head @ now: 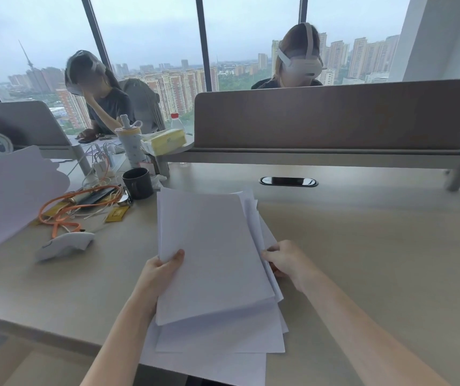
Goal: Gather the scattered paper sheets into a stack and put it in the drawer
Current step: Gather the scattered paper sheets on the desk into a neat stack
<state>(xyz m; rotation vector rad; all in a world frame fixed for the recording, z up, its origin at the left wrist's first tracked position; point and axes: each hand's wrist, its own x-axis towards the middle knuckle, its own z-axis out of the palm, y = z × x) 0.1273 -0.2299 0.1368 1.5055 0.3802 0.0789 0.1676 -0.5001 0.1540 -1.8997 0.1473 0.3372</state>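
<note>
Both hands hold the uneven paper stack: left hand fingers pinch its left edge, right hand fingers grip the right edge; bare tabletop lies rightward.

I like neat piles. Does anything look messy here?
Yes. The paper sheets held by the left hand and right hand are askew: lower sheets fan out past the top one instead of lining up.
</note>
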